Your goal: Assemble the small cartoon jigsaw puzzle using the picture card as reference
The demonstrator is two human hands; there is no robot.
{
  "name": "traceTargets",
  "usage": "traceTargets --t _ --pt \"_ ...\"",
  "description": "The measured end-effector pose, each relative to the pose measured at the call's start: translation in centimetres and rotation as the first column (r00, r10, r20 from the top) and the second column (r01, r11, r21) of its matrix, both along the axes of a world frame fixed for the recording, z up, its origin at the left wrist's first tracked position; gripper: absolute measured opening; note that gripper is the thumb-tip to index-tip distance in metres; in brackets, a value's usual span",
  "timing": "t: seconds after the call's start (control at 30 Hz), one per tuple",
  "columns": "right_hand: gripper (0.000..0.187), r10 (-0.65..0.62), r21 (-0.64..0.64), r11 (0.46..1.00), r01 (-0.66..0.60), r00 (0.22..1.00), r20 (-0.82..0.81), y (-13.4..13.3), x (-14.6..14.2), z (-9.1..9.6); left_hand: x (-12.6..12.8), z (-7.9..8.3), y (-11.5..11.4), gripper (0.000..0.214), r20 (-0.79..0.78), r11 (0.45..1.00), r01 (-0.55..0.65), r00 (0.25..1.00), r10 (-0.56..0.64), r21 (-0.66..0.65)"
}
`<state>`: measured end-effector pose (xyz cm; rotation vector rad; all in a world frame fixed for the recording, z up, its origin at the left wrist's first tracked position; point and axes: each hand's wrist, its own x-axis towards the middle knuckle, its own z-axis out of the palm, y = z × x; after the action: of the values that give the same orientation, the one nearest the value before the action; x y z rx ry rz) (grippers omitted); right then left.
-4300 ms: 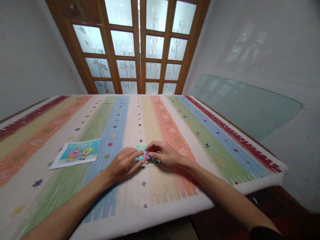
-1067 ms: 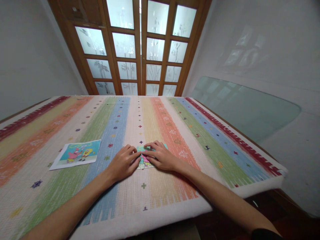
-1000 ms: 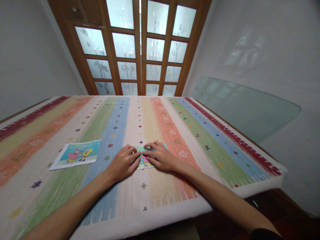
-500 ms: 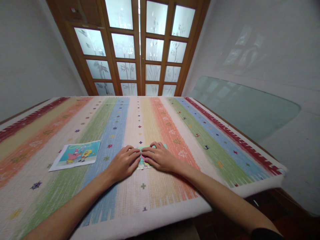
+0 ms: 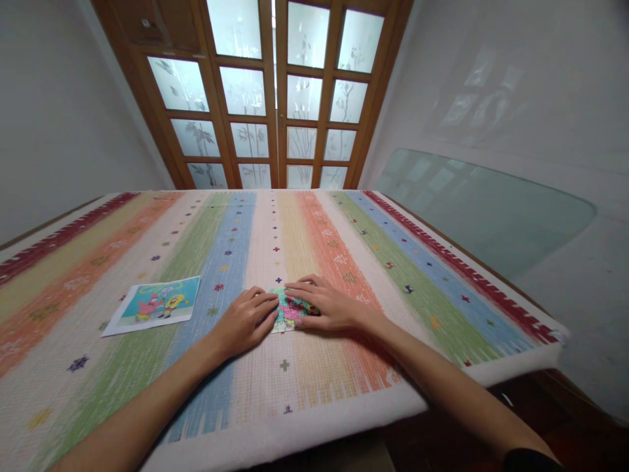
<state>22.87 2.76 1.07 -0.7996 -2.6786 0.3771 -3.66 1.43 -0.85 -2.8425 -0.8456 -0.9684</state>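
Note:
A small assembled jigsaw puzzle [image 5: 284, 319] in green and pink lies flat on the cloth in front of me. Against its left edge rest the fingertips of my left hand [image 5: 250, 320], with the fingers stretched out side by side. My right hand [image 5: 329, 305] arches over the puzzle's right part, thumb and fingers spread apart and tips on its surface. That hand hides much of the right side of the picture. To the left lies a printed sheet [image 5: 154, 305] showing cartoon figures on a blue background.
A striped tablecloth [image 5: 196, 367] covers the large table, its near edge running just below my forearms. Behind the table stand wooden doors [image 5: 278, 85] with frosted panes. A glass panel [image 5: 481, 203] is by the right wall.
My right hand has shifted slightly to the right and its fingers have spread, so more of the puzzle's middle shows. My left hand stays at the left edge.

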Motion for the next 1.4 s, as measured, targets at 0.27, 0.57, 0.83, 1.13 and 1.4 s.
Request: traceTargets --t 0.27,0.57,0.83,1.13,1.4 --pt "0.111 -0.08 -0.172 0.979 0.106 0.986 0.148 2.7 5.6 1.0 -0.6 -0.6 0.1 0.03 -0.021 0.999 -0.018 1.0 0.017 -0.038" --pt "0.113 -0.048 -0.198 0.977 0.074 0.99 0.133 3.1 6.5 -0.2 -1.2 -0.8 -0.1 0.055 -0.158 0.991 -0.04 0.987 0.019 -0.131" --pt "0.092 -0.083 -0.161 0.983 0.092 0.994 0.067 2.5 6.1 -0.7 -2.0 -1.6 0.4 0.056 -0.183 0.987 -0.097 0.98 0.072 -0.131" --pt "0.079 -0.108 -0.104 0.988 0.11 0.994 0.02 2.1 5.7 -2.2 -2.1 -1.2 0.7 0.055 -0.126 0.979 -0.08 0.99 0.058 -0.185" --pt "0.061 -0.081 -0.053 0.995 0.081 0.997 -0.004 1.6 5.0 -2.6 -2.2 -1.5 0.8 0.059 -0.106 0.966 -0.101 0.991 0.077 -0.237"
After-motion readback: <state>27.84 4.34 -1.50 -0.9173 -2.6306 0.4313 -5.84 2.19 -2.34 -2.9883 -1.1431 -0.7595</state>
